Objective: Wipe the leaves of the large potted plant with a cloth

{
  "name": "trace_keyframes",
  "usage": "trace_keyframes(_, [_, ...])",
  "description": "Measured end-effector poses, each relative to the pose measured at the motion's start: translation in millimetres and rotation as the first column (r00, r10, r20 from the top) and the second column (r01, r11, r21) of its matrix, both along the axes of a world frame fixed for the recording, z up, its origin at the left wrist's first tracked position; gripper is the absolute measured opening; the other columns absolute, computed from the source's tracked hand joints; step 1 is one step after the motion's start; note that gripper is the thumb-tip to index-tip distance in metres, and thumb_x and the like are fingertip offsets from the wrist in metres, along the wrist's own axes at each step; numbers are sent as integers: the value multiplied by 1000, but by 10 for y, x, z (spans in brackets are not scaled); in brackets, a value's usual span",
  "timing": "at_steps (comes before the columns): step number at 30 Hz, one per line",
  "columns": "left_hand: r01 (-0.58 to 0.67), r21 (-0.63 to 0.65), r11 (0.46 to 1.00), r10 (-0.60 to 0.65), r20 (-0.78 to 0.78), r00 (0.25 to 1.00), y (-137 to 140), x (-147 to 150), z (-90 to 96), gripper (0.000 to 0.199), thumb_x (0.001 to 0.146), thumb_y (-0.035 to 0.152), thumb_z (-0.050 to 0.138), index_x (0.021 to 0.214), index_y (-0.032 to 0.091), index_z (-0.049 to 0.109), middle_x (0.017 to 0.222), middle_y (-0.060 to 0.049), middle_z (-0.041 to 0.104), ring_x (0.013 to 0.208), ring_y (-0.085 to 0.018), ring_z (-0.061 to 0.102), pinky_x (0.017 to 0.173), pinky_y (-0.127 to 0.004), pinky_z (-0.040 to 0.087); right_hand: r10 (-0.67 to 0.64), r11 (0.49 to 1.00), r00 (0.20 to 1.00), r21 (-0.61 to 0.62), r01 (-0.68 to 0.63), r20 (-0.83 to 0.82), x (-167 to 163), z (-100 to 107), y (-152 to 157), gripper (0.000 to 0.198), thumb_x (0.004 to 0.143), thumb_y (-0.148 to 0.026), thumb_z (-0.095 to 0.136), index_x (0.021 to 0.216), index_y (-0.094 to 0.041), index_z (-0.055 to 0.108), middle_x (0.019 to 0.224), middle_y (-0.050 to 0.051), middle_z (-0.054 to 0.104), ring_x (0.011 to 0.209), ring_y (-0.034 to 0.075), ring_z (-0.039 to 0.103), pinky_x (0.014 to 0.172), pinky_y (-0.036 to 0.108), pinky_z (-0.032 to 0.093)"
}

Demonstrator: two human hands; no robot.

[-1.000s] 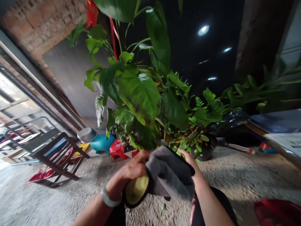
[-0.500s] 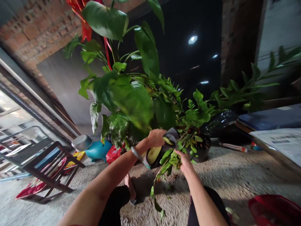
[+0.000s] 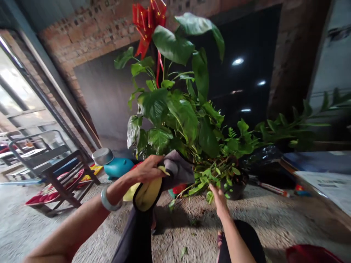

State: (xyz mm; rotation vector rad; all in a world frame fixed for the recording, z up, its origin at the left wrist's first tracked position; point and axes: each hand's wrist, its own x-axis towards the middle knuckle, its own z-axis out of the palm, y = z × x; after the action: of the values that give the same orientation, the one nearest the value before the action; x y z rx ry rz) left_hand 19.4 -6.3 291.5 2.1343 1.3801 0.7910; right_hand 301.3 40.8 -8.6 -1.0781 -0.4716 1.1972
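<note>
One grey and yellow cloth [image 3: 179,168] was gripped in the left hand [image 3: 149,168], partly hiding a red object [image 3: 179,189]. The right hand [image 3: 218,197] was at low leaves [image 3: 201,180]; I could not tell whether it pinched any. Foliage partly covered one dark pot [image 3: 234,189]. One red bow [image 3: 148,27] showed above. Rough floor [image 3: 274,223] lay below, brick wall [image 3: 79,34] behind.

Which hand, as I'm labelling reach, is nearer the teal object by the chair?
Left. The left hand, holding grey cloth, is right of the teal object in the picture; the right hand is farther right, by leaves.
</note>
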Motion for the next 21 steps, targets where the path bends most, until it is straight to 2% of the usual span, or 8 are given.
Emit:
trace_keyframes(3, [-103, 233, 967, 95, 46, 994, 180, -51, 71, 19, 71, 26, 66, 85, 16, 75, 77, 0, 67, 77, -20, 63, 69, -25, 50, -122, 989, 987, -70, 129, 103, -15, -30, -333, 46, 49, -50, 92, 84, -27, 75, 89, 3, 82, 107, 30, 76, 79, 33, 62])
trace_keyframes(6, [-237, 445, 864, 265, -1, 964, 384, 48, -130, 22, 68, 15, 62, 87, 17, 72, 92, -7, 71, 94, -24, 66, 85, -30, 52, -107, 992, 981, -48, 116, 163, -54, -83, -666, 50, 49, -51, 91, 90, -25, 80, 100, 6, 83, 101, 30, 77, 77, 36, 64])
trace_keyframes(8, [-204, 346, 916, 271, -159, 949, 420, 134, -356, 23, 63, 12, 63, 83, 20, 71, 92, -8, 73, 97, -26, 68, 87, -31, 52, -59, 997, 980, -32, 66, 191, -112, -98, -856, 47, 48, -50, 92, 87, -25, 81, 99, 7, 83, 94, 30, 78, 74, 37, 65])
trace_keyframes(10, [-114, 126, 985, 146, -276, 950, 344, 171, -542, 19, 61, 14, 66, 77, 22, 70, 84, -5, 72, 93, -27, 69, 80, -30, 51, -26, 998, 979, -47, 36, 201, -192, -70, -991, 45, 47, -50, 93, 82, -25, 81, 93, 7, 83, 88, 30, 78, 70, 37, 64])
trace_keyframes(12, [-6, -13, 1000, 2, -257, 966, 196, 126, -595, 16, 61, 16, 66, 75, 22, 70, 78, -2, 70, 87, -25, 69, 74, -28, 49, -13, 998, 983, -61, 24, 181, -290, 29, -1048, 45, 48, -52, 93, 82, -25, 80, 88, 7, 83, 84, 29, 79, 69, 37, 64])
trace_keyframes(16, [92, 37, 995, -90, -37, 995, -83, -179, -285, 17, 65, 24, 62, 76, 17, 72, 72, 1, 64, 77, -20, 63, 68, -26, 47, 23, 1000, 989, -2, -23, 144, -573, 467, -842, 50, 56, -54, 92, 95, -24, 79, 97, 8, 83, 96, 30, 79, 81, 39, 65])
trace_keyframes(18, [54, 73, 996, -59, 64, 996, -169, -380, -71, 21, 67, 31, 62, 78, 16, 73, 71, 2, 62, 76, -19, 61, 67, -25, 47, 41, 998, 990, 36, -46, 136, -737, 723, -585, 52, 58, -50, 91, 101, -25, 78, 112, 8, 82, 114, 31, 75, 94, 39, 63])
trace_keyframes(21, [-20, 77, 997, 11, 122, 993, -264, -669, 140, 26, 65, 37, 65, 77, 16, 73, 71, 3, 62, 75, -19, 61, 66, -24, 48, 44, 999, 994, 14, -46, 103, -926, 981, -126, 49, 57, -45, 92, 99, -27, 75, 117, 7, 80, 129, 32, 68, 108, 41, 56])
